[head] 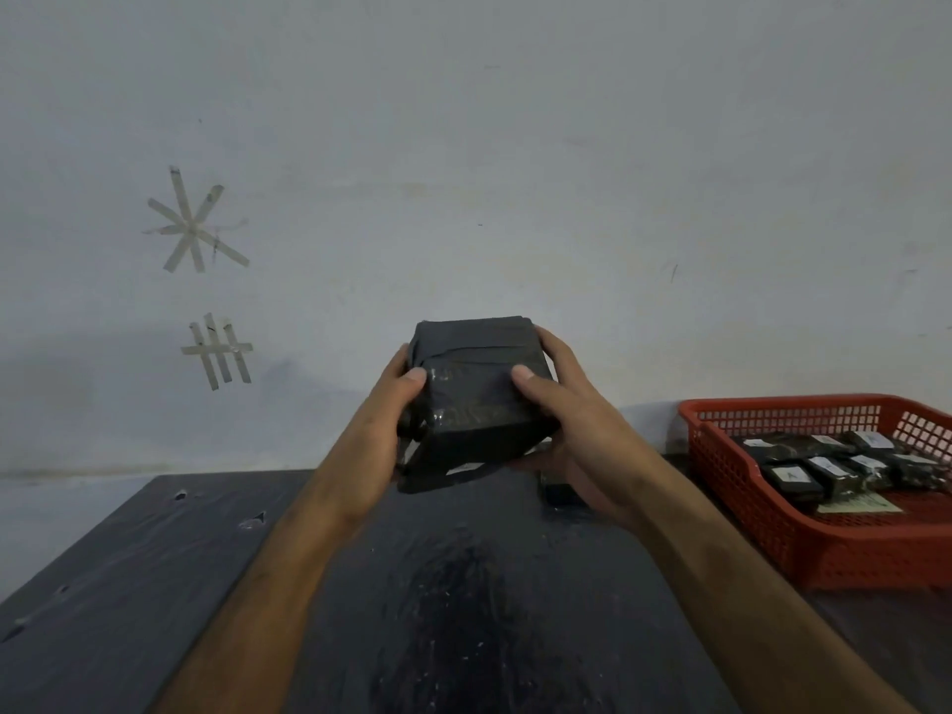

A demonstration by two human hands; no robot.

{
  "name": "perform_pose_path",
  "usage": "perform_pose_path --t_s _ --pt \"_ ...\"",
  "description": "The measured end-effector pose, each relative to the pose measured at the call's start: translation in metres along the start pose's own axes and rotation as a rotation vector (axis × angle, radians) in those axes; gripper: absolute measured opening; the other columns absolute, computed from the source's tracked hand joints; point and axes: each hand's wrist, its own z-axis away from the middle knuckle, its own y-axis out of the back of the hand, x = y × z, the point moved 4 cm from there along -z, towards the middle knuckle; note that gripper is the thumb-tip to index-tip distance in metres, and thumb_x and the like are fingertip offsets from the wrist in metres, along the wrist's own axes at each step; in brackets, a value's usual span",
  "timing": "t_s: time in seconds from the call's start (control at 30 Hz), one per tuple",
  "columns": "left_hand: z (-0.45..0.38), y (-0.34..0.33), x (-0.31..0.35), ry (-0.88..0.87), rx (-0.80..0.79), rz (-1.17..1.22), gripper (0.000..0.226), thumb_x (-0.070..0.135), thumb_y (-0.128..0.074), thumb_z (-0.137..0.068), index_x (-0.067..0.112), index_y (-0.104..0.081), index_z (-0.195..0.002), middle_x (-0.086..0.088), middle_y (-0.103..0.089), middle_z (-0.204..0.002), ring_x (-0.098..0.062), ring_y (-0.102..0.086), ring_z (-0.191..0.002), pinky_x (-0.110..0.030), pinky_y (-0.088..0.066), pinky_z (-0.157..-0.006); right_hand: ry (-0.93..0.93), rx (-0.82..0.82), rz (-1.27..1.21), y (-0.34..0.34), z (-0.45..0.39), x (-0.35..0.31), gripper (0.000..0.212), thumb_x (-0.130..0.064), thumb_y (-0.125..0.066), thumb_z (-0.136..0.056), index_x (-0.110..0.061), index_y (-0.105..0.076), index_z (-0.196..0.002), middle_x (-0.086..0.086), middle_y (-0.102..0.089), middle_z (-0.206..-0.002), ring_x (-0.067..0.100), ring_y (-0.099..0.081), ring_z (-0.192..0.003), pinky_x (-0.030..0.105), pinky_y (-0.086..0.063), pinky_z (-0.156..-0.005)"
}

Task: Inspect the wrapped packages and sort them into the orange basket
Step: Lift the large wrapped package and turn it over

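Head cam looks down at a dark table [129,559] with a blocky black wrapped package [479,399] held up in the air over its far edge, so this looks like the inspect step. The left hand [391,420] and right hand [572,430] clamp it from either side, thumbs pressed on the near face, fingers curled around the sides and back. The orange basket [747,512] sits off to the right, well apart, with several small labelled packages [834,468] already in it. So I'd guess the sorting's partly done, and this one isn't in yet.
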Motion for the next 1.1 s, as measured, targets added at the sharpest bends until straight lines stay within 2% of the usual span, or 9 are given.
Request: perform_pose_path --t_s 0.07,0.13,0.27,0.5,0.73,0.87,0.93,1.03,1.1 --pt "0.004 -0.004 0.002 -0.024 -0.019 0.046 0.033 0.040 -0.045 -0.108 0.050 -0.049 -0.140 0.028 -0.074 -0.116 0.011 -0.072 -0.099 -0.028 -0.061 -0.085 -0.010 -0.020 -0.004 -0.002 0.001 -0.004 0.043 -0.030 -0.052 -0.109 -0.050 -0.047 -0.147 -0.008 -0.072 -0.130 0.020 -0.073 -0.117 0.054 -0.063 -0.091" --pt "0.005 -0.007 0.002 -0.044 -0.046 0.055 0.059 0.051 -0.062 -0.094 0.045 -0.039 -0.148 0.012 -0.068 -0.132 -0.003 -0.072 -0.112 -0.039 -0.058 -0.100 0.001 -0.018 0.038 -0.004 0.002 -0.006 0.040 -0.030 -0.047 -0.111 -0.051 -0.047 -0.145 -0.007 -0.071 -0.133 0.022 -0.071 -0.120 0.053 -0.062 -0.091" --pt "0.005 -0.011 -0.001 -0.092 -0.022 0.055 0.074 0.058 -0.062 -0.074 0.048 -0.038 -0.144 0.001 -0.064 -0.138 -0.018 -0.069 -0.123 -0.050 -0.053 -0.109 0.026 -0.007 0.039 -0.007 0.002 -0.007 0.035 -0.029 -0.041 -0.112 -0.052 -0.052 -0.136 -0.012 -0.073 -0.121 0.022 -0.071 -0.116 0.061 -0.057 -0.097" --pt "0.000 -0.015 -0.008 -0.155 0.034 0.003 0.057 0.040 -0.049 -0.088 0.036 -0.038 -0.144 0.005 -0.068 -0.125 -0.014 -0.070 -0.116 -0.039 -0.056 -0.100 0.077 0.032 0.034 -0.010 0.001 -0.003 0.032 -0.023 -0.045 -0.112 -0.043 -0.055 -0.135 -0.002 -0.075 -0.123 0.024 -0.075 -0.110 0.049 -0.061 -0.084" --pt "0.003 -0.017 -0.015 -0.202 0.038 0.010 0.058 0.034 -0.047 -0.091 0.029 -0.035 -0.148 0.008 -0.067 -0.126 -0.009 -0.068 -0.117 -0.029 -0.055 -0.096 0.105 0.064 0.091 -0.009 0.001 -0.002 0.034 -0.019 -0.047 -0.111 -0.041 -0.057 -0.135 0.003 -0.071 -0.127 0.021 -0.073 -0.112 0.051 -0.061 -0.098" --pt "0.010 -0.011 -0.002 -0.335 -0.048 0.020 0.068 0.021 -0.055 -0.091 0.033 -0.028 -0.152 0.007 -0.058 -0.140 -0.009 -0.065 -0.124 -0.023 -0.056 -0.092 0.065 0.108 -0.045 -0.008 -0.001 -0.008 0.034 -0.047 -0.046 -0.109 -0.043 -0.055 -0.142 -0.003 -0.067 -0.141 0.022 -0.065 -0.131 0.047 -0.054 -0.109" --pt "0.015 -0.007 0.006 -0.437 -0.063 -0.031 0.077 0.022 -0.062 -0.084 0.032 -0.028 -0.151 0.012 -0.050 -0.148 -0.005 -0.059 -0.130 -0.023 -0.055 -0.097 0.008 0.150 -0.142 -0.007 0.001 -0.011 0.051 -0.064 -0.040 -0.105 -0.036 -0.066 -0.137 0.002 -0.071 -0.139 0.019 -0.069 -0.127 0.044 -0.052 -0.110" --pt "0.020 -0.008 0.011 -0.537 -0.075 -0.090 0.082 0.028 -0.062 -0.077 0.033 -0.029 -0.151 0.019 -0.025 -0.168 -0.006 -0.032 -0.154 -0.034 -0.043 -0.118 -0.075 0.091 -0.221 -0.005 0.008 -0.014 0.065 -0.071 -0.032 -0.102 -0.033 -0.085 -0.103 0.006 -0.081 -0.119 0.022 -0.078 -0.109 0.047 -0.055 -0.105" --pt "0.020 -0.011 0.011 -0.579 -0.087 -0.091 0.077 0.030 -0.060 -0.079 0.035 -0.032 -0.150 0.016 -0.013 -0.174 -0.004 -0.021 -0.159 -0.036 -0.035 -0.123 -0.110 0.032 -0.238 -0.002 0.009 -0.013 0.063 -0.070 -0.039 -0.100 -0.027 -0.081 -0.118 0.011 -0.078 -0.126 0.031 -0.073 -0.120 0.051 -0.051 -0.110"
